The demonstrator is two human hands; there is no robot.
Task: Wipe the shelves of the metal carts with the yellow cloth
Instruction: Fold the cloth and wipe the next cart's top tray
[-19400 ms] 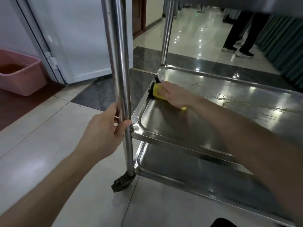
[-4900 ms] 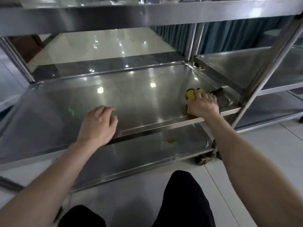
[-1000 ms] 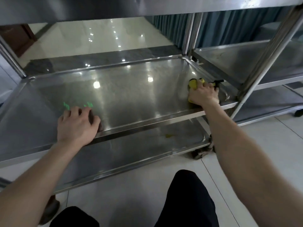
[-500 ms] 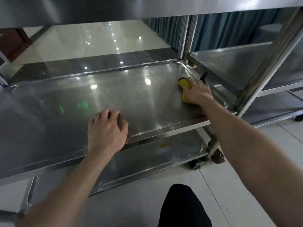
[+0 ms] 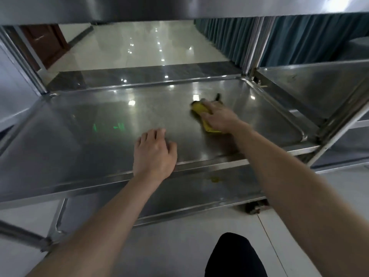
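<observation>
The yellow cloth (image 5: 199, 108) lies on the metal cart's middle shelf (image 5: 89, 140), right of centre. My right hand (image 5: 218, 117) presses flat on it, so only its far end and near corner show. My left hand (image 5: 154, 154) rests on the shelf just behind its front rim (image 5: 79, 185), fingers loosely bent, holding nothing. Below it is the cart's bottom shelf (image 5: 191, 194), with a small yellowish spot (image 5: 214, 179) on it.
The top shelf's underside (image 5: 179, 9) hangs close overhead. A second metal cart (image 5: 311, 84) stands against the right side, with a slanted post (image 5: 339, 124) between the two. A caster (image 5: 254, 206) sits at the bottom right corner. My dark knee (image 5: 233, 256) is in front on the tiled floor.
My right hand has slid the cloth left, away from the shelf's right edge and toward its middle. My left hand has shifted right along the front rim.
</observation>
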